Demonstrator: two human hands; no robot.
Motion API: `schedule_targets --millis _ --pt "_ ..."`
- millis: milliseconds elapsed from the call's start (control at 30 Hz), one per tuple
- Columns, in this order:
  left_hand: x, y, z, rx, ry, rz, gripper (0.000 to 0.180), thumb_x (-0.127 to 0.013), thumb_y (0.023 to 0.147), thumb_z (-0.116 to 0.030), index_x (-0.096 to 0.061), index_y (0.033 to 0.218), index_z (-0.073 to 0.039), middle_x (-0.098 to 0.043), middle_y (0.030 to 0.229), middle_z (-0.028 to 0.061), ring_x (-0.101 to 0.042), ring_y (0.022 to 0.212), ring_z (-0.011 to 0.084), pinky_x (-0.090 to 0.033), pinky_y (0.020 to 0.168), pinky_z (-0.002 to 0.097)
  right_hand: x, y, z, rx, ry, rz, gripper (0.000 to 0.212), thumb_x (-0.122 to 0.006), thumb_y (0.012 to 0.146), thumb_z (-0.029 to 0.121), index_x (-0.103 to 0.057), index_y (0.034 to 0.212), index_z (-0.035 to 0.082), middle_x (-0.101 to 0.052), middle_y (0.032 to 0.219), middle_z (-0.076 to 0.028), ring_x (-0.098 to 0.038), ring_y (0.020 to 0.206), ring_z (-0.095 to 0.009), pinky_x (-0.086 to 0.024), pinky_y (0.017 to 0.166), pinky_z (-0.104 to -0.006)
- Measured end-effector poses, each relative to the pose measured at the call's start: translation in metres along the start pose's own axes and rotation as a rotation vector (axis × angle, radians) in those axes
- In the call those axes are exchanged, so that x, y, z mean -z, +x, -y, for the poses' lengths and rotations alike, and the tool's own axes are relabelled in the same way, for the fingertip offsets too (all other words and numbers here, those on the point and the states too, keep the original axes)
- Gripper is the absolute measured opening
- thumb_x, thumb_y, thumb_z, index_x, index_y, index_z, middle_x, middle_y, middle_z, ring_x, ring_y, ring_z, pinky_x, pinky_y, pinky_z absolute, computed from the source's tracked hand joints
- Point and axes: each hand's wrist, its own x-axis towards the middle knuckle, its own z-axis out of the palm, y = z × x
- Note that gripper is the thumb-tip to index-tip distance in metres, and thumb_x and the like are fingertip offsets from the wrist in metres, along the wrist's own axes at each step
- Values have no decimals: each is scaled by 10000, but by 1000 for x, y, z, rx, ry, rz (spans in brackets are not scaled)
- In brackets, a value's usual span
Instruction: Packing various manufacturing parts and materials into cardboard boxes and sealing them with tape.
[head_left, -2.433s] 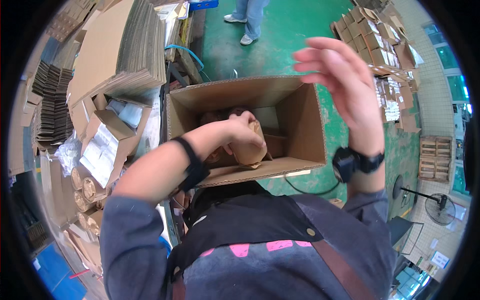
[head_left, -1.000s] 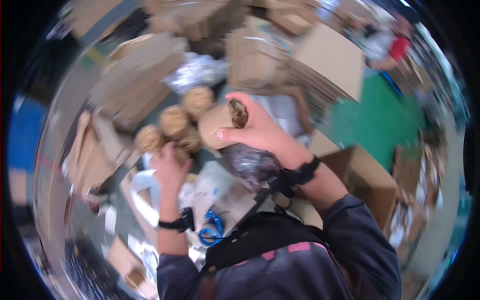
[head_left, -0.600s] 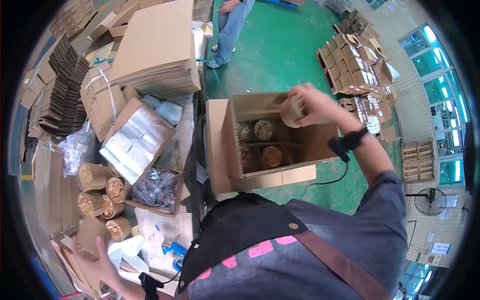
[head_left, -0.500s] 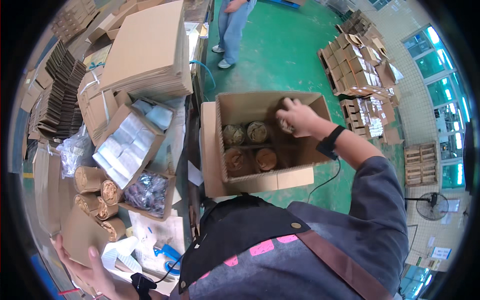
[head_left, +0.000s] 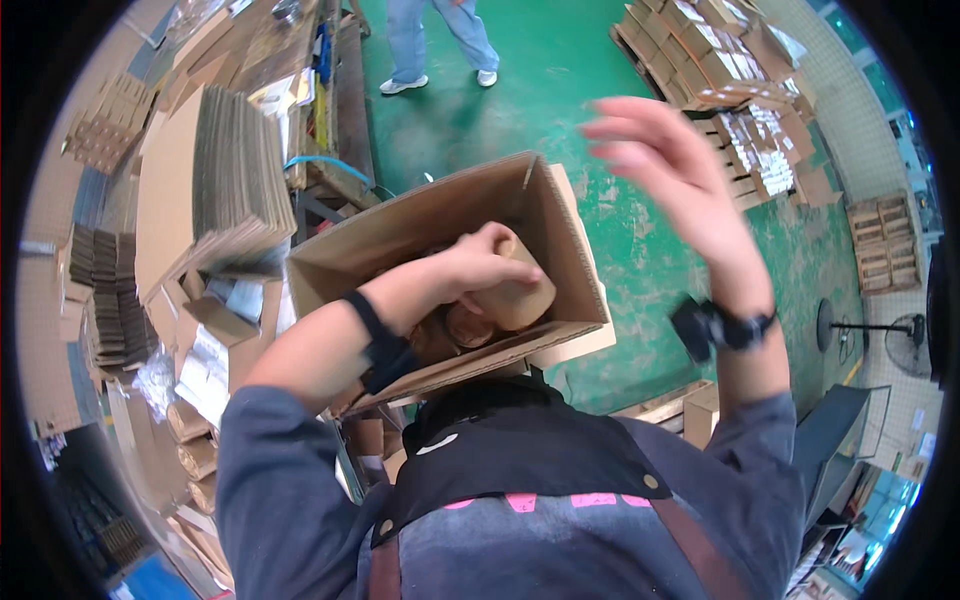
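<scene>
My left hand (head_left: 478,262) reaches into an open cardboard box (head_left: 375,235) and grips a smooth tan, brown-paper-wrapped cylinder (head_left: 520,290) near the box's right end. Beside it lies another paper-wrapped cylinder (head_left: 468,327), partly under my wrist. My left forearm hides much of the box's inside. Out to the right, above the green floor, my right hand (head_left: 665,165) is raised with fingers stretched out and nothing in it. Motion blurs its fingertips.
A tall stack of flat cardboard (head_left: 215,170) stands on the bench at left. Below it are white packets (head_left: 205,375) and more wrapped cylinders (head_left: 197,458). A person (head_left: 435,40) stands beyond the box. A loaded pallet (head_left: 720,60) and a fan (head_left: 905,340) are at right.
My left hand has come from the bench into the box with the tan cylinder. My right hand has left the box and risen to the right. The view has turned.
</scene>
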Motion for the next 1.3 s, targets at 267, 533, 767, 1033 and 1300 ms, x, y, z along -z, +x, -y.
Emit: schedule_targets --millis 267,533,767,1033,1300 --pt "-67 83 65 87 25 -104 944 -795 697 -445 -239 1413 -181 -487 1230 162 -571 989 277 -542 701 375 72 -203 -40 -420 309 -702 249 -553 956 153 -570 1168 22 -662 994 -93 -632 878 -160 -493 802 -287" --pt "-73 94 64 386 -403 -143 560 -639 823 -466 -474 1283 -193 -546 1205 93 -581 1007 256 -514 786 406 34 -223 -74 -584 425 -757 216 -561 950 134 -577 1137 24 -661 971 -83 -640 861 -157 -495 765 -264" --pt "-100 75 74 320 -456 -150 879 -680 784 -559 -231 1407 -132 -312 1411 145 -384 1281 307 -400 1013 467 12 -211 -75 -559 339 -592 205 -584 939 106 -588 1122 12 -669 978 -69 -628 885 -127 -472 773 -251" --pt "-72 69 50 60 697 -70 884 -773 725 -443 -357 1347 27 -418 1321 271 -452 1218 358 -388 1036 372 -5 -194 -68 -493 311 -485 218 -603 923 74 -580 1129 7 -659 1003 -62 -619 930 -121 -474 810 -250" --pt "12 -192 3 -407 332 488 286 -433 1006 -284 -574 1077 -47 -615 839 80 -629 829 206 -503 716 349 -65 -96 -24 157 -287 446 491 -731 764 161 -542 1192 13 -559 1133 -145 -539 1065 -335 -457 901 -413"
